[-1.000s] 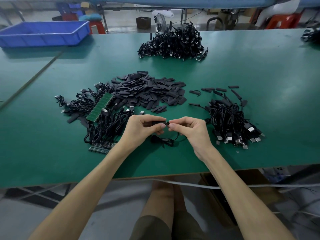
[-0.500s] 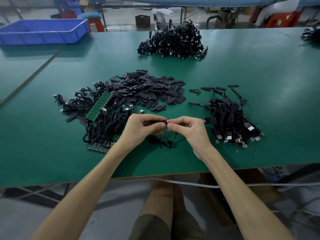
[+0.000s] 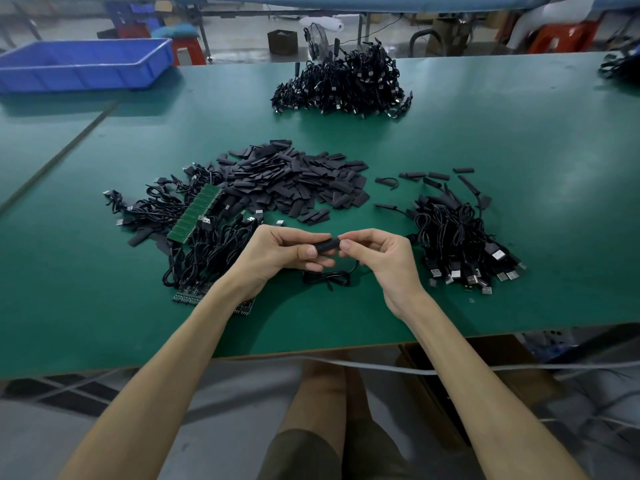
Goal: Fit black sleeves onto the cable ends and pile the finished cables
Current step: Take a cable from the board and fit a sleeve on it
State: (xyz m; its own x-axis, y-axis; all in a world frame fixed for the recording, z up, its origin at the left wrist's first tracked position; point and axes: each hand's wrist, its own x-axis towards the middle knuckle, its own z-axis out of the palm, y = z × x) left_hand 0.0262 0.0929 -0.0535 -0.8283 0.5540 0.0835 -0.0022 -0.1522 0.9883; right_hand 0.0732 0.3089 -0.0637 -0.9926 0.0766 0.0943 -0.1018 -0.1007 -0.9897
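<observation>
Just inside the near edge of the table (image 3: 104,323), fitting a black sleeve (image 3: 327,244) onto one end of a cable (image 3: 327,279). Gripped at one end by the left hand (image 3: 277,258), thumb on top and fingers curled beneath. Pinched at the other end by the right hand (image 3: 381,261), thumb and forefinger closed on the tip. Held level and clear of the surface, probably so as to push from both ends at once. Cannot tell how far in the connector sits, hidden as it is by sleeve and fingers. Directly below, on the surface, the rest of the cable in a loose coil, probably so as not to drag on the hands.

Left of the hands, a tangle of cables (image 3: 207,258) with green circuit strips (image 3: 195,216) among them, likely stock awaiting sleeves. Just beside the right hand, a second pile of cables (image 3: 457,244), metal plugs fanned toward the near edge and several sleeved ends at its far side. By the look of it the finished pile, placed within a short reach for dropping.

Further in, toward the middle of the table, a heap of loose sleeves (image 3: 294,181), handy to either hand. Near the far edge, a bigger mound of cables (image 3: 343,84). Beyond a seam at the far left, a blue tray (image 3: 83,64).
</observation>
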